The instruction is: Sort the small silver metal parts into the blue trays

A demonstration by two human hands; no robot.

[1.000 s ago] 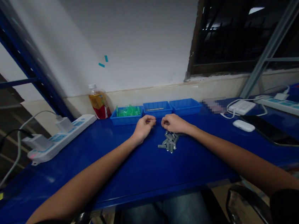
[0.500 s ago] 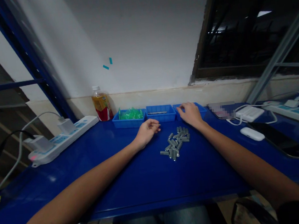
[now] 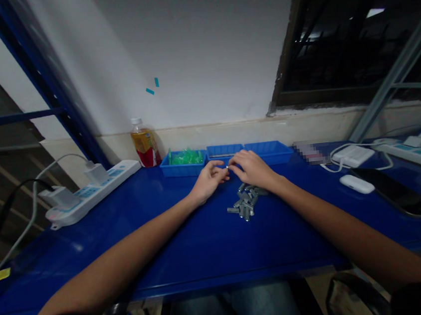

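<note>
Left hand [image 3: 208, 181] and right hand [image 3: 252, 168] pinch a small bright piece [image 3: 227, 167]; work looks unfinished, metal cylinders [image 3: 246, 207] lying loose.

A pile of cylinders [image 3: 246, 206] lies before the row of trays [image 3: 226, 149]; a bottle [image 3: 144, 147] stands left, a phone [image 3: 400, 195] right.

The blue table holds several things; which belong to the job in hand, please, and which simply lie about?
Likely in use: metal cylinders; small piece by right hand; blue trays, green pieces.
Likely stray: bottle, phone, white case, power strips.
</note>
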